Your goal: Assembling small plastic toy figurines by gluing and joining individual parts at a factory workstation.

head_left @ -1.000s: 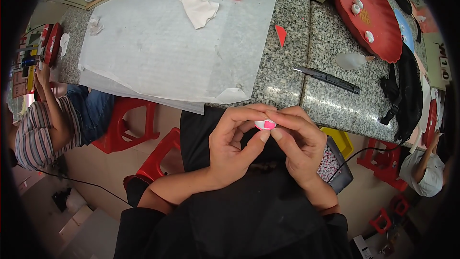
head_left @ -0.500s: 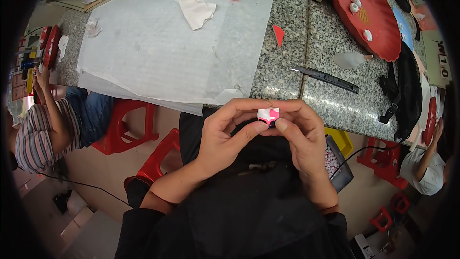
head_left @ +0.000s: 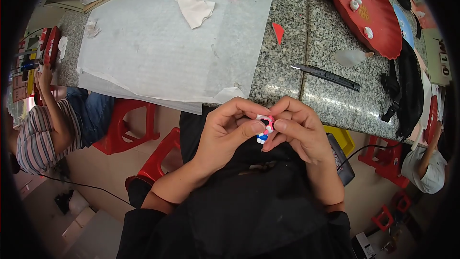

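A small figurine (head_left: 262, 136), white and pink on its head with a black patch and blue lower down, is pinched between my two hands just off the bench's front edge. My left hand (head_left: 229, 127) grips it from the left with thumb and fingertips. From the right, my right hand (head_left: 298, 127) has its thumb and index finger on the pink side of the head. The fingers cover part of the figurine.
White paper (head_left: 158, 48) covers the left bench, with a crumpled tissue (head_left: 194, 10) on it. A black utility knife (head_left: 328, 77) lies right, below a red scalloped tray (head_left: 352, 24) holding small white pieces. A yellow bin (head_left: 339, 138) stands below the bench. People sit at both sides.
The figurine has been turned in my fingers, so the black patch and blue lower part now show. My right hand has shifted its grip a little.
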`<state>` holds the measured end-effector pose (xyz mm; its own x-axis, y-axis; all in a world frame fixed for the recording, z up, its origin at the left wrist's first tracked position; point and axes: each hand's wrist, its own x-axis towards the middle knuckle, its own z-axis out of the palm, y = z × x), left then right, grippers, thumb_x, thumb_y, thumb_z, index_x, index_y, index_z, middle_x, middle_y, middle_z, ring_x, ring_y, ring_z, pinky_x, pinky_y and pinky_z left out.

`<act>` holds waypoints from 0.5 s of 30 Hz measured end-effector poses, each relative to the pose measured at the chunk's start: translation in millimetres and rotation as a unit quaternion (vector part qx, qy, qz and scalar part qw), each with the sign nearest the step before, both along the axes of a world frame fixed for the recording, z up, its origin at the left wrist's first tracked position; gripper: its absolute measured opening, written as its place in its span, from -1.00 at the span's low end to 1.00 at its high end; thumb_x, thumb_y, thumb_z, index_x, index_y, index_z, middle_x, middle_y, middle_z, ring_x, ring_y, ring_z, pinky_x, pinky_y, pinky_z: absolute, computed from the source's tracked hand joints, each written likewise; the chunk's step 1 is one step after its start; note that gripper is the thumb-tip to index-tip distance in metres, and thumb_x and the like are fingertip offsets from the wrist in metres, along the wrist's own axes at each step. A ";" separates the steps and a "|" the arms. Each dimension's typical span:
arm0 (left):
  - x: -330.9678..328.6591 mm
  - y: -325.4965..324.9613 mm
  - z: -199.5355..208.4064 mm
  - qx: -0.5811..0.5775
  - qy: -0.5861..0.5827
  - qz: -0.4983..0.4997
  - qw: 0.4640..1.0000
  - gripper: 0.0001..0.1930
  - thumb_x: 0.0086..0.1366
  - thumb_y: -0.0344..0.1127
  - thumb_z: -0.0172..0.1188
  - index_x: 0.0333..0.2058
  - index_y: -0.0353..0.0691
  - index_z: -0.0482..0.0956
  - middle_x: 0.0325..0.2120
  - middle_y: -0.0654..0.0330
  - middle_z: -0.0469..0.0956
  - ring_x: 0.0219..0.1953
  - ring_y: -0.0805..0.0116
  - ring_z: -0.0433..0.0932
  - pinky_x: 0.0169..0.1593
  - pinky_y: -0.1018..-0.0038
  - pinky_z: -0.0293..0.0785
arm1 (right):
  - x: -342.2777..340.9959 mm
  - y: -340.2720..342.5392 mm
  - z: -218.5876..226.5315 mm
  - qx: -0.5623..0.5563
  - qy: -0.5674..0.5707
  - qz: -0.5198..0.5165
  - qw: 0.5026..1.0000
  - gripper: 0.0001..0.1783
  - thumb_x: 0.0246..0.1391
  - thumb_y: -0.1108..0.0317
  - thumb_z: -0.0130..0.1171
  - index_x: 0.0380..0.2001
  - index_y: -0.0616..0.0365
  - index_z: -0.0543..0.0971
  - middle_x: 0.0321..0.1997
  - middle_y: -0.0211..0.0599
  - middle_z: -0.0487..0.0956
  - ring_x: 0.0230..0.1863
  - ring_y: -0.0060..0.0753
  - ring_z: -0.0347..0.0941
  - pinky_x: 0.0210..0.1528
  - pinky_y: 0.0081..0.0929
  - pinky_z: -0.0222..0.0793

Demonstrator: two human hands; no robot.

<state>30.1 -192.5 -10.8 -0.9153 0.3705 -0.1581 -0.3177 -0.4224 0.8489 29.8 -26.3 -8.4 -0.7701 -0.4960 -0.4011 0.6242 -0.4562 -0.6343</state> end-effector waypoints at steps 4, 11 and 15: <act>0.1 -0.2 -0.4 0.003 0.003 -0.004 1.000 -0.81 0.09 -0.52 0.04 -0.27 -0.37 0.38 -0.40 0.20 0.42 -0.31 0.54 0.39 -0.20 0.63 0.32 | -1.7 2.5 -1.6 -0.017 -0.005 0.014 1.000 -0.88 0.00 0.45 -0.06 -0.36 0.26 0.34 -0.49 -0.21 0.48 -0.50 -0.45 0.45 -0.46 -0.61 0.43; -0.5 0.6 0.8 -0.006 -0.005 -0.004 1.000 -0.82 0.08 -0.52 0.04 -0.28 -0.37 0.38 -0.41 0.20 0.43 -0.31 0.54 0.39 -0.20 0.63 0.33 | -4.4 4.6 -1.6 0.001 -0.008 0.029 1.000 -0.88 -0.01 0.46 -0.04 -0.37 0.26 0.34 -0.47 -0.20 0.48 -0.49 -0.44 0.46 -0.45 -0.59 0.44; -0.9 1.5 3.4 -0.023 -0.027 -0.004 0.999 -0.82 0.07 -0.41 0.09 -0.33 -0.34 0.39 -0.42 0.22 0.43 -0.35 0.54 0.39 -0.24 0.62 0.30 | -6.7 5.9 -0.7 0.005 -0.010 0.044 0.999 -0.88 -0.02 0.47 -0.03 -0.38 0.25 0.34 -0.46 -0.20 0.48 -0.48 -0.43 0.46 -0.45 -0.59 0.44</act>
<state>29.2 -191.0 -7.4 -0.9021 0.3682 -0.2250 -0.3671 -0.3809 0.8486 23.2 -20.4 -9.1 -0.7160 -0.5574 -0.4203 0.6736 -0.3934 -0.6257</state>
